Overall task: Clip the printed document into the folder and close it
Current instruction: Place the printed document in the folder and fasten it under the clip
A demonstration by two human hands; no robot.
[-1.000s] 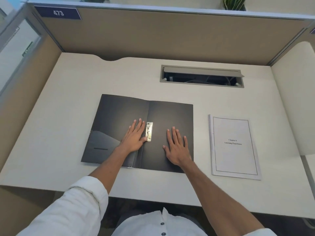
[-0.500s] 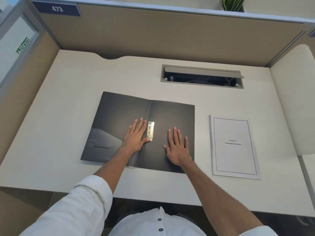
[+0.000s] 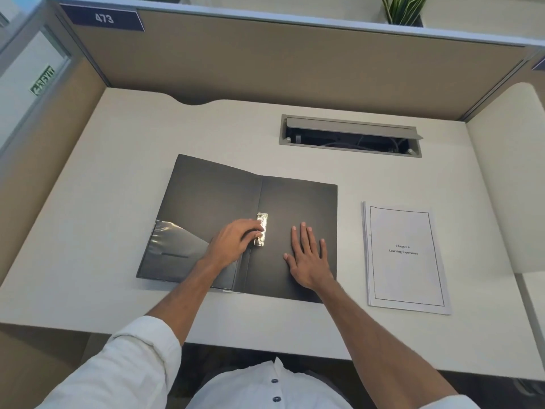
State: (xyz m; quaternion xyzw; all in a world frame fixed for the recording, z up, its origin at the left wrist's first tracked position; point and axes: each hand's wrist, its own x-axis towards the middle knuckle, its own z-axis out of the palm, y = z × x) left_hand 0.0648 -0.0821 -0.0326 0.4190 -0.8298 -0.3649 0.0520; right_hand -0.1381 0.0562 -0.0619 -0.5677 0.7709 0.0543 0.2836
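A black folder (image 3: 218,199) lies open flat on the desk, with a silver metal clip (image 3: 261,229) along its spine. My left hand (image 3: 233,242) rests on the left flap with its fingers curled against the clip's left edge. Spread flat, palm down, my right hand (image 3: 306,256) presses on the right flap. The printed document (image 3: 405,256), a white stapled stack with a bordered title page, sits on the desk to the right of the folder, apart from both hands.
A beige desk (image 3: 88,219) sits inside cubicle walls. An open cable tray (image 3: 351,136) is recessed behind the folder. A plant (image 3: 402,8) stands on the partition top. A clear pocket (image 3: 174,246) covers the left flap's lower corner.
My left hand's fingers have gone from lying flat beside the clip to curling against its edge. The right hand has stayed flat on the right flap. The folder and document have not moved.
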